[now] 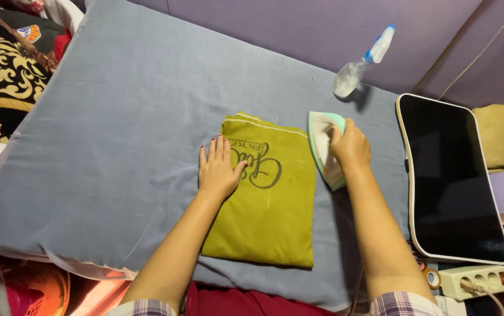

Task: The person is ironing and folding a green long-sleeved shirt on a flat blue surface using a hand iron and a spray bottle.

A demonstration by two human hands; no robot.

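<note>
Clothes: a dark red cloth (234,301) lies at the near edge, between the two plaid sleeves.
Power strip: a white strip (475,281) sits at the near right, with a plug in it.
Surface: a grey-blue sheet (105,146) covers the padded ironing surface; whether it is a bed or a board cannot be told.
Garment: a folded olive-green garment (269,216) lies flat on the sheet near the middle, with dark lettering printed on its upper part.
Left hand: the left hand (220,169) lies flat and open, fingers stretched out and together, pressing the garment's upper left edge; it grips nothing.
Right hand: the right hand (351,147) is closed around the handle of the iron.
Iron: a white and pale green iron (324,153) rests on the sheet just beside the garment's right edge, nose pointing away.
Panel: a black glossy panel (451,181) with a pale rim lies to the right of the iron, well apart from the garment.
Bottle: a clear spray bottle (360,63) with a blue and white head lies tilted at the far edge by the purple wall (299,26).
Fabric pile: black and gold patterned cloth (0,64) lies at the far left.
</note>
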